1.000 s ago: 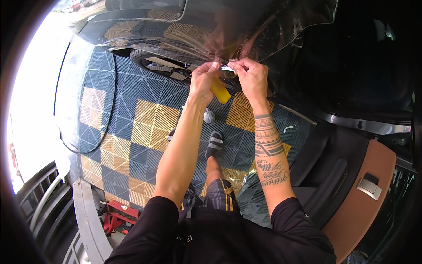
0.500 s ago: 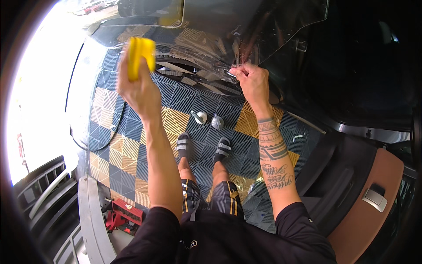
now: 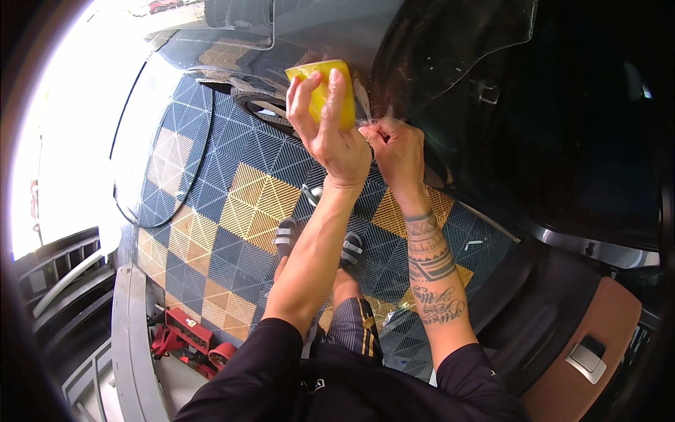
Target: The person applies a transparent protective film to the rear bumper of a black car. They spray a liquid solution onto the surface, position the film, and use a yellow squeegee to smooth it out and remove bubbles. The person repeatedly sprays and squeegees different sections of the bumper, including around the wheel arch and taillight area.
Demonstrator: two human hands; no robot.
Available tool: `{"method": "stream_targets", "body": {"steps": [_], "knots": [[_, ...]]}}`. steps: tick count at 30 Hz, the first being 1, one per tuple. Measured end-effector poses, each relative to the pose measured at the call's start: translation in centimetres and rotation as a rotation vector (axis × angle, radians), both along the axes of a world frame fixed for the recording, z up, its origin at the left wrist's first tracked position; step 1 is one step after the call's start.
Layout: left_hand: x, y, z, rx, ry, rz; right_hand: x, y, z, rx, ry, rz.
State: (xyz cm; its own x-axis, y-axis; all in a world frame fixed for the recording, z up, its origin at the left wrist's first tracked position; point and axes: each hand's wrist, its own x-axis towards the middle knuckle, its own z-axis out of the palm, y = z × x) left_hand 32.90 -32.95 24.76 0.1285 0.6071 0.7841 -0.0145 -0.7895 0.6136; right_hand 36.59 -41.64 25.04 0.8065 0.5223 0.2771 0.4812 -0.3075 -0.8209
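Head view looks down on a dark car body (image 3: 534,141) filling the upper right, glossy and partly covered by a clear film (image 3: 457,49) whose edge curves across the panel. Below it spreads a floor (image 3: 232,204) of blue and yellow ribbed tiles, with a black hose (image 3: 151,211) looping over its left part. An open door (image 3: 562,330) with a tan trim panel sits at the lower right. A red tool (image 3: 186,337) lies at the lower left beside a grey ramp.

Both forearms rise from the lower edge and meet at the panel. The left hand (image 3: 330,133) is closed round a yellow squeegee (image 3: 320,84), thumb and fingers wrapped across it, holding it against the film just above the wheel arch. The right hand (image 3: 397,148), touching the left, pinches the film's lower edge between fingertips. Sandalled feet (image 3: 316,243) stand below on the tiles.
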Motion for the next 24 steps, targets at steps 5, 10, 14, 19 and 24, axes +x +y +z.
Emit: {"method": "stream_targets", "body": {"steps": [5, 10, 14, 19, 24], "knots": [[-1.4, -2.4, -2.5, 0.058, 0.137, -0.088, 0.3, -0.4, 0.1, 0.056, 0.012, 0.046], [-2.0, -3.7, -4.2, 0.078, 0.253, -0.139, 1.2, -1.8, 0.9, -0.115, -0.021, 0.093], [-3.1, -3.7, -5.4, 0.133, 0.483, -0.163, 0.8, -6.4, 2.3, -0.275, 0.211, 0.070], [-5.0, -2.9, -3.8, 0.039, 0.641, -0.431, -0.5, -12.8, 1.0, -0.210, 0.365, -0.117], [-8.4, 1.1, 0.3, -0.148, 0.402, -0.815, -3.0, -18.0, -1.9, -0.261, 0.436, -0.193]]}}
